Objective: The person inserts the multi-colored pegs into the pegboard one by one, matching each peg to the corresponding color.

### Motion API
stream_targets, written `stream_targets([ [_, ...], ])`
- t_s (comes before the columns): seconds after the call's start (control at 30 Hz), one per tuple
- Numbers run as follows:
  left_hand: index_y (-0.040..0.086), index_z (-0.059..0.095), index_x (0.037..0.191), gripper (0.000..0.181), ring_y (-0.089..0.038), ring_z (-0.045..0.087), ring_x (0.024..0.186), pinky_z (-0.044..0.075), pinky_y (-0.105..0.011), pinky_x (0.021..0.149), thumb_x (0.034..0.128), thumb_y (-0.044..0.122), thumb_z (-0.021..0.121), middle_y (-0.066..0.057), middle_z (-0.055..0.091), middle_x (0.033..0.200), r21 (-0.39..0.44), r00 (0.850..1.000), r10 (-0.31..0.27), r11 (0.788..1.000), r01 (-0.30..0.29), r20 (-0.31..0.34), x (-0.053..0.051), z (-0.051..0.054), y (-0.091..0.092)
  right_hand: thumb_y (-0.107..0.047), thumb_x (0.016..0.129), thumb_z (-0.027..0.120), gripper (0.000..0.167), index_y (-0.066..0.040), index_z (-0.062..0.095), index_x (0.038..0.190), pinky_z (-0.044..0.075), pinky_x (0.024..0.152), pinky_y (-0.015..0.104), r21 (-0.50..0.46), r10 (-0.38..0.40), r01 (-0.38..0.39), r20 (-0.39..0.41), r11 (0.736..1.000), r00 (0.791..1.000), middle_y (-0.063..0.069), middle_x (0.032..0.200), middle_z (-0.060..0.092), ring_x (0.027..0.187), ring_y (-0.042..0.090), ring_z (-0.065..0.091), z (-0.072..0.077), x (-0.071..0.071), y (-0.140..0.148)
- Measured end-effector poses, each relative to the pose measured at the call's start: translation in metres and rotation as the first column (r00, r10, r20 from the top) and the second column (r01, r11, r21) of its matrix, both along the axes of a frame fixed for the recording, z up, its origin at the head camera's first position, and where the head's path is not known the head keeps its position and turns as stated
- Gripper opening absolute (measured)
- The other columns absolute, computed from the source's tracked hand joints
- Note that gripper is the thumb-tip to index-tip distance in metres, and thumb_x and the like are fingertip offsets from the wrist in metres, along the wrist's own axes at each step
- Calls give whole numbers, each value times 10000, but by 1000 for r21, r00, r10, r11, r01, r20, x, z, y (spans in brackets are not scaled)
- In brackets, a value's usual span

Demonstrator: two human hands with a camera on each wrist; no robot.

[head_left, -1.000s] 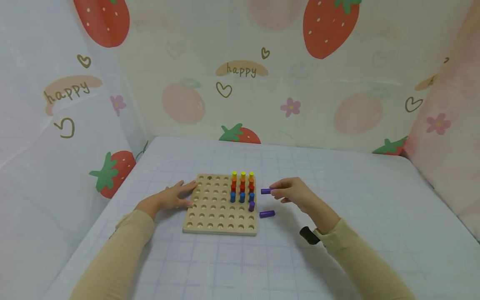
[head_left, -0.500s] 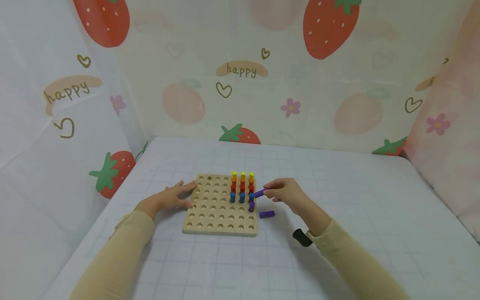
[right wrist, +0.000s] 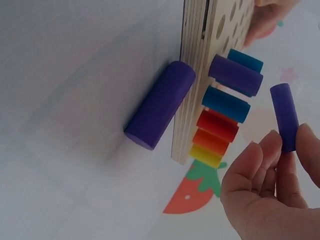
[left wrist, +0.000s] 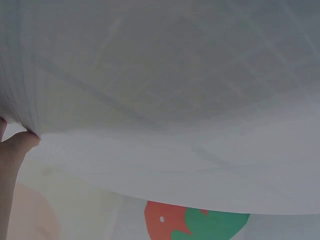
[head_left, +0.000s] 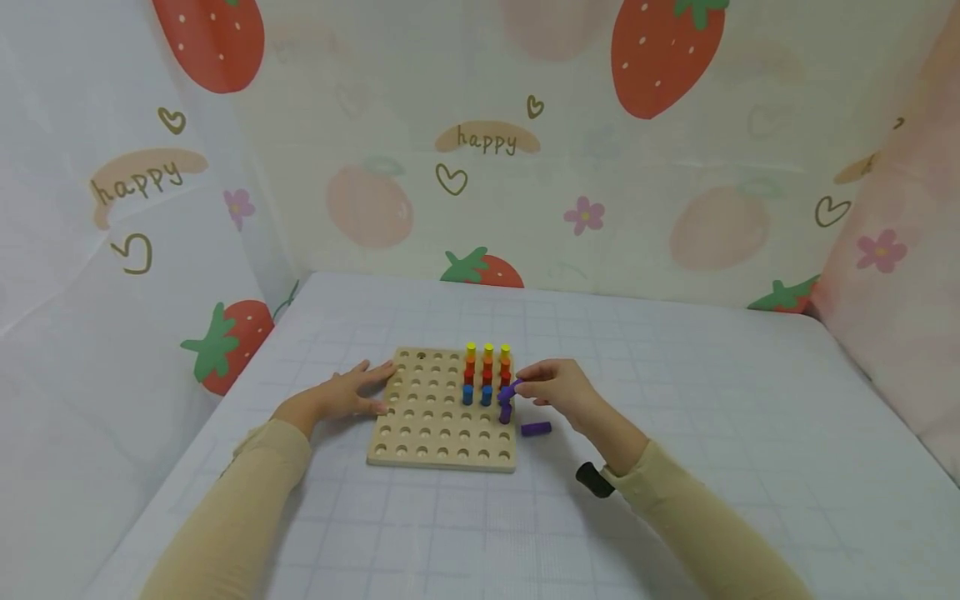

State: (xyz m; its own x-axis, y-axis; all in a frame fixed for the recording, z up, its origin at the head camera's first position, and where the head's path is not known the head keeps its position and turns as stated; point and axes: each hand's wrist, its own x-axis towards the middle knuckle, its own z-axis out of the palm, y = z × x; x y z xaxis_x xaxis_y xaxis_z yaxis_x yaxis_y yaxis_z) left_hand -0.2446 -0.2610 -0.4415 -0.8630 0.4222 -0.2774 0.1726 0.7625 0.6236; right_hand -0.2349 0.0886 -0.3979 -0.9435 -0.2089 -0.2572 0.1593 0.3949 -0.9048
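Between thumb and fingertips, my right hand pinches a purple peg, tilted above the right side of a wooden pegboard. Below the held peg, another purple peg stands in the board. A further purple peg lies on the table just right of the board. My left hand rests at the board's left edge, fingers spread and thumb touching it. In the left wrist view only part of the left hand shows, at the left edge.
Yellow pegs, orange pegs, red pegs and blue pegs stand in rows in the board's far right part. A white gridded cloth covers the table. A printed curtain hangs behind. A black object sits at the right wrist.
My right hand has moved left with the purple peg, from beside the board to over its right edge, and the peg has tilted. The left hand stays in place.
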Motion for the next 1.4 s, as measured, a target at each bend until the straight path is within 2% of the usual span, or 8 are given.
stream_targets([
  [0.17,54,223,1537,854,-485,-38,1429,-78,-698,1063,888,407,650,-195,119,1596,-5,1000,-2,1000,2,3,0,-1,1,-96,879,726,194,0,686,1043,503,772,312,40,13,-13,-4,999,1000,46,934,681,832,158,583,-4,1,-7],
  [0.33,57,222,1539,848,-470,-40,1436,-83,-688,1069,891,395,652,-180,122,1600,-7,1000,0,1000,0,5,-1,-1,1,-94,850,755,163,-16,713,987,441,693,278,71,32,-30,-27,997,999,25,817,602,772,154,517,-9,1,-13],
  [0.57,73,218,1543,859,-460,-46,1439,-91,-682,1071,884,414,651,-166,112,1604,-20,1000,5,1000,-5,7,-3,-4,-1,-96,804,801,157,-45,725,931,354,606,259,157,48,-37,-66,987,997,25,781,515,763,167,447,-15,0,-21],
  [0.8,71,217,1543,862,-445,-48,1445,-100,-671,1076,884,414,652,-144,123,1607,-16,1000,-5,1000,6,3,-5,-5,-1,-90,799,804,137,-44,719,896,339,572,246,232,108,-80,-112,969,988,15,724,503,709,153,441,-17,-1,-25],
  [1.13,49,217,1539,851,-446,-29,1446,-89,-680,1074,894,399,649,-162,144,1599,-4,1000,-22,1000,22,-16,-3,-3,-1,-91,802,802,119,-47,715,871,362,583,242,301,166,-121,-129,946,978,20,752,538,727,157,463,-14,0,-29],
  [1.4,54,213,1540,850,-446,-36,1446,-90,-677,1076,892,388,649,-165,138,1600,-5,1000,-15,1000,15,-7,-4,-6,-3,-75,884,711,133,-44,761,1003,396,598,237,252,168,-136,-110,958,980,39,833,611,759,156,493,-16,2,-29],
])
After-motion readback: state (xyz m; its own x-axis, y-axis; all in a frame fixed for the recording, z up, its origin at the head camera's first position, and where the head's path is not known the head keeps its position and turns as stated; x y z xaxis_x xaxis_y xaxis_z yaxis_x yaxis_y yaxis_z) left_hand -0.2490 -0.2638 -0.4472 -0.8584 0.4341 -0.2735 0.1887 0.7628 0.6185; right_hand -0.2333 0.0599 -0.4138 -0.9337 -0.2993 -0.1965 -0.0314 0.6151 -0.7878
